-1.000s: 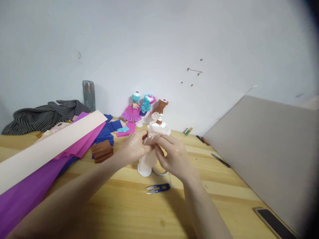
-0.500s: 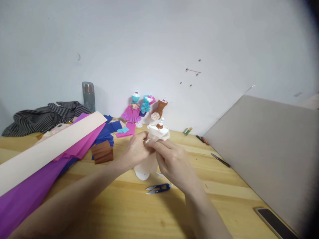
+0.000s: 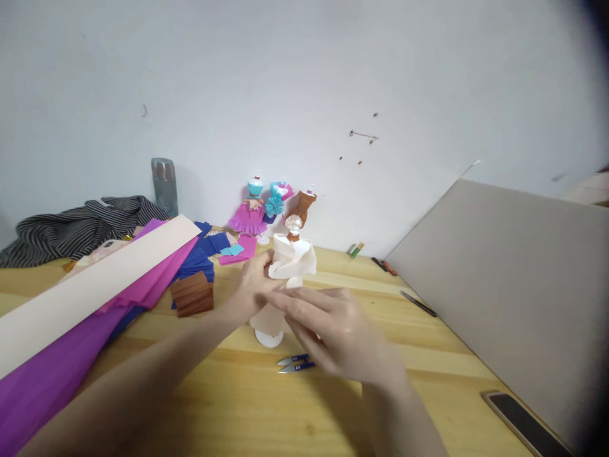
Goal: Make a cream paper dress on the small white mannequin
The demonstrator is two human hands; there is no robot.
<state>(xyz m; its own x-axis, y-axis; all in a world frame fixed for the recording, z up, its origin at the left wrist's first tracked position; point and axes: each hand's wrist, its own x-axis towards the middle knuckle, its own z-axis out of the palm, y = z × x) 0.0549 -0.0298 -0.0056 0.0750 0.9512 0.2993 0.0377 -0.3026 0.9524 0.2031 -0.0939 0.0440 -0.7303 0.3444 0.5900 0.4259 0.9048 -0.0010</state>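
Observation:
A miniature dress form stands upright on a white round base (image 3: 269, 337), with a white crepe-paper top (image 3: 294, 254) and a brown band at the neck. Pale paper (image 3: 266, 319) hangs below its waist. My left hand (image 3: 257, 282) is closed around the form's waist from the left. My right hand (image 3: 328, 324) lies in front, fingers stretched out and thumb apart, tips close to the left fingers at the waist. Whether those tips touch the paper is hard to see. Blue-handled thread snips (image 3: 292, 364) lie below, partly behind the right hand.
Dressed miniature forms (image 3: 250, 216) stand by the wall. To the left are a long cream strip (image 3: 95, 295), purple paper (image 3: 61, 387), brown paper (image 3: 192, 295), blue paper (image 3: 190, 263), a striped cloth (image 3: 90, 222) and a flask (image 3: 164, 187). A phone (image 3: 523, 422) and a cutter (image 3: 419, 304) lie right.
My right hand has moved down and right from the form's chest, and its fingers have straightened. The white top's right side now shows, flaring outward. My left hand still grips the form.

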